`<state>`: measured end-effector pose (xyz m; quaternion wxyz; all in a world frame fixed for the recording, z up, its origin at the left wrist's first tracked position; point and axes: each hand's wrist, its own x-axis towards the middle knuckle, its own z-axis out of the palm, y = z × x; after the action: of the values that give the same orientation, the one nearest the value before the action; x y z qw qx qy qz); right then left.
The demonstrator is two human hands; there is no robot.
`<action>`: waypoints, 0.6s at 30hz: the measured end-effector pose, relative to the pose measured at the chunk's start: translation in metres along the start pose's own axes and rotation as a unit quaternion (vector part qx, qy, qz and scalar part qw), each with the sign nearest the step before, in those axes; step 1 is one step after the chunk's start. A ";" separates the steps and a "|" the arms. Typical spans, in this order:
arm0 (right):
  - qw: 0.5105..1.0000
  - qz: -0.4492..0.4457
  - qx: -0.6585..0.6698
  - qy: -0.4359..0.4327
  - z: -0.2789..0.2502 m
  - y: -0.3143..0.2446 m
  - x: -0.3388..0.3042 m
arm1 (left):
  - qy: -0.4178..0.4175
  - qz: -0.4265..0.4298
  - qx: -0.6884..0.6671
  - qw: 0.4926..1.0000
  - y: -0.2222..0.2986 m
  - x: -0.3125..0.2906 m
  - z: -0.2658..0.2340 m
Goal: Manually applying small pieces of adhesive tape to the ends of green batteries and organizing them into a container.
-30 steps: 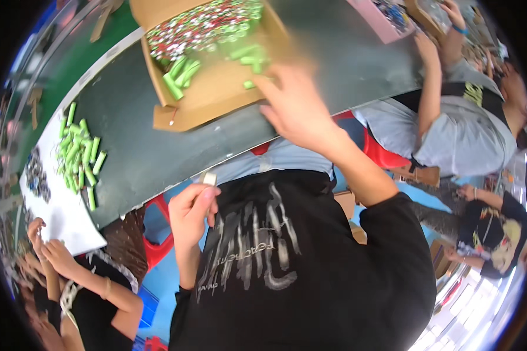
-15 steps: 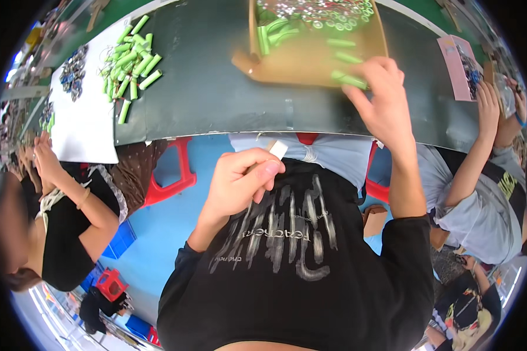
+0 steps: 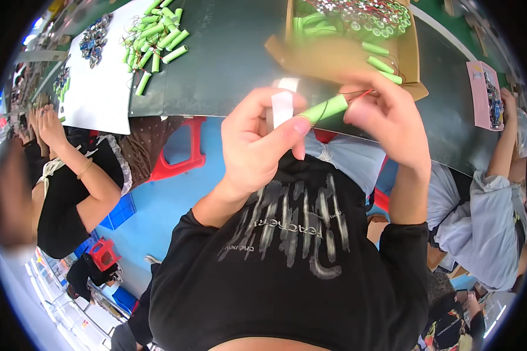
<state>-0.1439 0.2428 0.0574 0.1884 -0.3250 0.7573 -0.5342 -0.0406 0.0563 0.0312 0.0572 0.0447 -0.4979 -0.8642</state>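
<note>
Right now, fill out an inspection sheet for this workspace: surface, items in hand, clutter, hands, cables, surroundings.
Surface: dark tabletop, white sheet at left.
Items in hand: green cylinder; white strip.
Clutter: loose pile of green cylinders; open cardboard box holding more cylinders and wires; pink box with small blue parts.
Hands: left hand grips the cylinder's left end and the strip; right hand at its other end, blurred, grip unclear.
Cables: thin red and dark wires near the right fingers.
Surroundings: co-workers both sides; red stool.
</note>
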 end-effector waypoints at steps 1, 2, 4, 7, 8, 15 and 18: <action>0.985 0.085 0.149 -0.028 -0.002 0.006 0.001 | 0.010 0.013 0.014 1.000 -0.003 0.000 -0.001; 0.939 0.166 0.295 -0.055 -0.002 0.010 0.001 | 0.019 0.026 0.028 0.999 -0.004 -0.001 -0.001; 0.949 0.116 0.287 -0.065 0.009 0.015 -0.001 | 0.033 0.023 0.047 0.998 -0.003 -0.001 0.002; 0.963 0.002 0.266 0.047 0.029 0.016 0.000 | 0.043 0.040 0.073 0.996 -0.005 -0.001 0.003; 0.965 -0.039 0.251 0.068 0.033 0.018 0.001 | 0.039 0.058 0.080 0.994 -0.006 -0.001 0.002; 0.924 -0.103 0.349 0.121 0.045 0.024 -0.001 | 0.031 0.063 0.017 0.997 -0.008 0.001 -0.001; 0.939 -0.160 0.292 0.092 0.045 0.030 -0.004 | 0.025 0.090 0.028 0.995 -0.007 0.003 -0.002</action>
<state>-0.1216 0.2212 0.0133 0.1169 -0.3221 0.5204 -0.7822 -0.0438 0.0579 0.0246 0.1460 0.0227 -0.5221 -0.8400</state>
